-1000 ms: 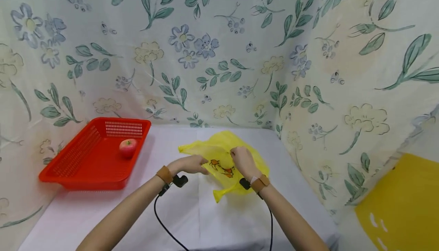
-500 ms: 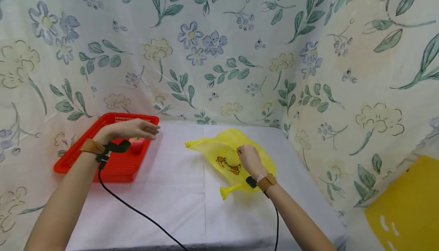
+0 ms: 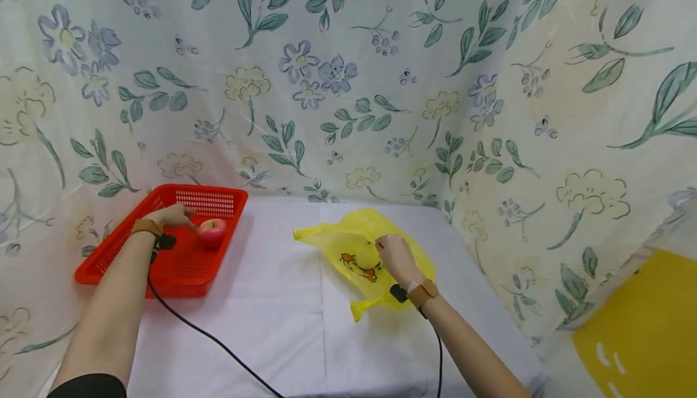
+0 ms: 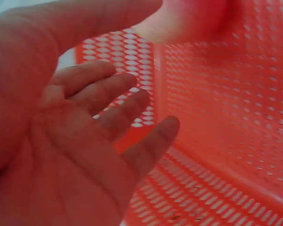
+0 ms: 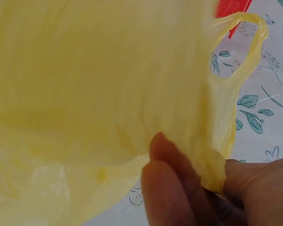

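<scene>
My left hand (image 3: 173, 216) reaches into the red plastic basket (image 3: 176, 286), just left of a red apple (image 3: 212, 233). In the left wrist view the fingers (image 4: 108, 94) are spread and loosely extended, with the palm bare. The thumb overlaps the lower edge of the apple (image 4: 193, 16) there. Over the table, my right hand (image 3: 397, 259) grips the edge of a yellow plastic bag (image 3: 337, 244) printed with an orange cartoon figure. The right wrist view shows a bunched fold of the bag (image 5: 214, 172) pinched between thumb and fingers (image 5: 165, 188).
A white cloth covers the table (image 3: 261, 325). Floral curtains (image 3: 327, 83) stand behind it and to its right. A yellow sheet (image 3: 642, 325) with white marks is at the lower right. A black cable (image 3: 218, 343) trails from the left wrist across the table.
My left hand has let go of the bag, swung left across the table and lowered into the basket beside the apple. My right hand keeps its grip on the bag.
</scene>
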Available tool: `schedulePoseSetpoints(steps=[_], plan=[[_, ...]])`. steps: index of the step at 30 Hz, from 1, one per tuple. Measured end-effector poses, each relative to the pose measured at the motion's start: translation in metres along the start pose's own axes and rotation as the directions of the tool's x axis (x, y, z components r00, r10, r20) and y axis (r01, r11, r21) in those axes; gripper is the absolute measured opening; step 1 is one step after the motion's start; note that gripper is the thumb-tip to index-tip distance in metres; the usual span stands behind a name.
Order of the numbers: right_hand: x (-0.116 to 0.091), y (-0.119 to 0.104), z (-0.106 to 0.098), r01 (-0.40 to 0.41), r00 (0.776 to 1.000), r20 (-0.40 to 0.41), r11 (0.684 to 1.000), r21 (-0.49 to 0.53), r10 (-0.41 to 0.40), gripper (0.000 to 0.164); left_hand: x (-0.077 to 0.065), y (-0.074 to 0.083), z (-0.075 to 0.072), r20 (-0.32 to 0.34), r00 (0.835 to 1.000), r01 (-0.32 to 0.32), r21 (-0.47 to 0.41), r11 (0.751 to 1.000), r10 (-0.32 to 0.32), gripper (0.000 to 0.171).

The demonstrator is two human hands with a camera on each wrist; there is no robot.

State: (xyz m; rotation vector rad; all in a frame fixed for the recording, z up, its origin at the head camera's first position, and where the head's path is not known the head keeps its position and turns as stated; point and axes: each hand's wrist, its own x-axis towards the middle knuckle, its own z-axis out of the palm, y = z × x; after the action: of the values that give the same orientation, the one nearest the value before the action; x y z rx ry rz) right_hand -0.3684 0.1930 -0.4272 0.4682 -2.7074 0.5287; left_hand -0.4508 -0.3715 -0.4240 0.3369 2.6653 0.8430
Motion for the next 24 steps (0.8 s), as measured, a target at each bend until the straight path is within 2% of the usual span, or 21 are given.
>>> schedulePoseSetpoints(steps=[4,8,11,14,18,21,24], plan=[[0.001,-0.003,0.001,-0.021,1.0,-0.003,1.0,-0.018,0.021,0.018,0.008,-0.012,0.006,0.03,0.996,0.081,-0.023,0.996,-0.08,0.081],[0.001,-0.004,0.002,-0.037,0.999,0.001,0.999,-0.033,0.037,0.023,0.018,-0.019,0.017,0.044,0.99,0.135,-0.06,0.989,-0.133,0.092],[0.001,-0.004,0.004,-0.037,0.999,-0.003,0.999,-0.033,0.037,0.024,0.021,-0.015,0.027,0.038,0.99,0.137,-0.085,0.987,-0.135,0.093],[0.002,-0.005,0.006,-0.037,0.999,-0.008,0.999,-0.038,0.037,0.019,0.024,-0.009,0.032,0.037,0.987,0.158,-0.104,0.982,-0.155,0.094],[0.003,-0.005,0.007,-0.038,0.999,0.003,0.999,-0.035,0.038,0.017,0.032,-0.009,0.033,0.048,0.982,0.189,-0.106,0.976,-0.185,0.1],[0.002,-0.004,0.006,-0.043,0.999,0.007,0.999,-0.021,0.043,0.018,0.035,-0.011,0.033,0.061,0.975,0.222,-0.148,0.964,-0.215,0.105],[0.001,-0.002,0.006,-0.054,0.998,0.01,0.998,-0.015,0.054,0.02,0.038,-0.012,0.034,0.062,0.975,0.22,-0.179,0.959,-0.212,0.108]])
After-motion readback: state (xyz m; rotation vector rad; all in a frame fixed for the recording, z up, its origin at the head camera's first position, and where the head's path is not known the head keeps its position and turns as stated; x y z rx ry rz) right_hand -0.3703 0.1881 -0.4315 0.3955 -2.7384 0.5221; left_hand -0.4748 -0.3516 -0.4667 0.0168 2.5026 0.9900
